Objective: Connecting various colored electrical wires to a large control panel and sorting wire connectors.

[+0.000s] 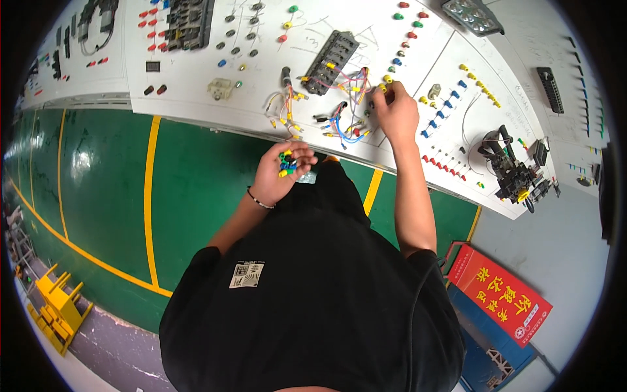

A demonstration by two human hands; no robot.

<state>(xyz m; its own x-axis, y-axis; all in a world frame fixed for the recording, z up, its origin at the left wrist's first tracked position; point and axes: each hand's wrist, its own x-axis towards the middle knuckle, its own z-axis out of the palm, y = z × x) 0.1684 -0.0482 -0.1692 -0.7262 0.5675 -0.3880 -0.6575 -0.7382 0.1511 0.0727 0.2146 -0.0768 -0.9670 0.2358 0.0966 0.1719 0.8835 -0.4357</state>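
My left hand is turned palm up in front of the table's near edge. Its fingers curl round a handful of small coloured plugs, yellow, green, blue and black. Over the white tabletop, my right hand reaches down with thumb and forefinger closed at a small yellow plug; the fingers partly hide it. Another yellow plug lies just beyond the fingertips. Left of that hand are a bundle of thin coloured wires and a long black connector block.
Rows of blue plugs and red plugs lie to the right. A black mechanical assembly stands near the table's right end. More wires with yellow ends lie near the front edge, and a larger black block is farther left.
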